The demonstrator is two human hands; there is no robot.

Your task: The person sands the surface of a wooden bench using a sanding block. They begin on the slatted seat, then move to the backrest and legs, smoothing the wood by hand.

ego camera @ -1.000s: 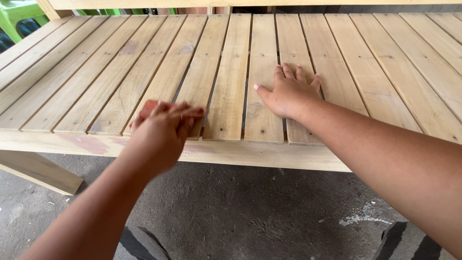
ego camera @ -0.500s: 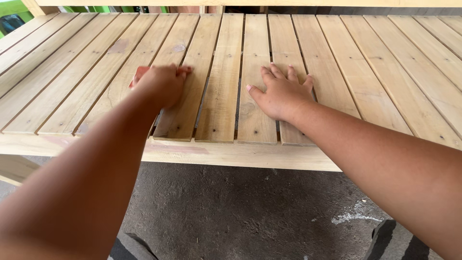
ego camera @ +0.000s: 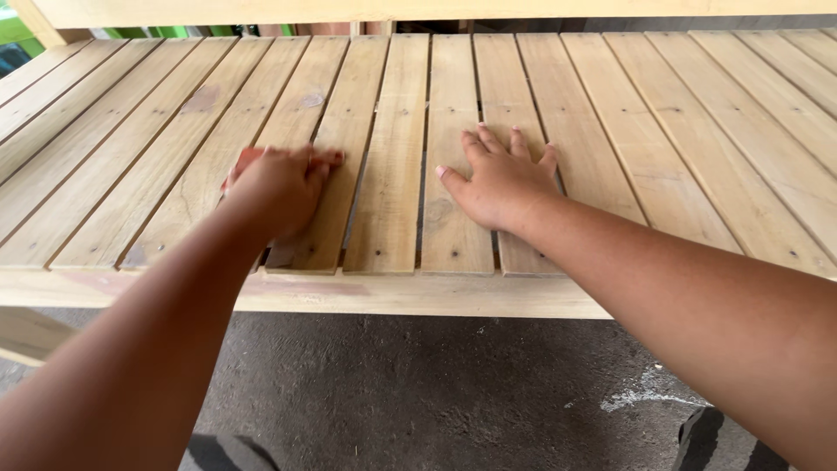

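Observation:
A slatted frame of pale wooden boards (ego camera: 610, 131) stretches across the view. My left hand (ego camera: 277, 190) presses a small reddish-brown sheet, likely sandpaper (ego camera: 241, 161), flat on a slat near the front rail; only its corner shows under my fingers. My right hand (ego camera: 500, 181) lies flat on the slats to the right, fingers spread, holding nothing.
The front rail (ego camera: 418, 295) of the frame runs along the near edge, with a reddish stain at its left. Below is grey concrete floor (ego camera: 436, 392) with a white smear at the right. A green object (ego camera: 17, 30) shows at the far left.
My left hand has slid away from the front edge along the slat with the reddish sheet, then come back slightly. My right hand has stayed flat in place.

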